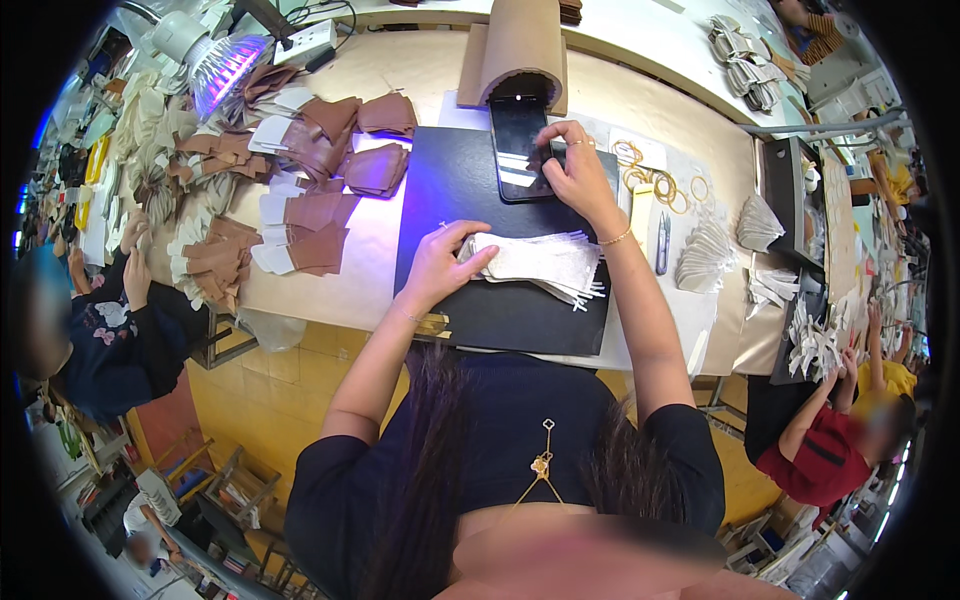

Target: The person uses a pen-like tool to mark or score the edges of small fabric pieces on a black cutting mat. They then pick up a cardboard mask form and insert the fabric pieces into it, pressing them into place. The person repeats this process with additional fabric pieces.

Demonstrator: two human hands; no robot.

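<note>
Nearby, brown pieces [316,218] and yellow bands [664,187] flank the pale stack [535,262].

A lit lamp [224,76] hangs upper left; a white socket box [306,43] sits nearby; yellow floor [275,388] below.

A fanned stack of off-white cut pieces [535,262] lies crosswise on the black mat [530,325], narrow ends splayed rightward; beyond it, a black smartphone [513,145] sits lengthwise.
</note>
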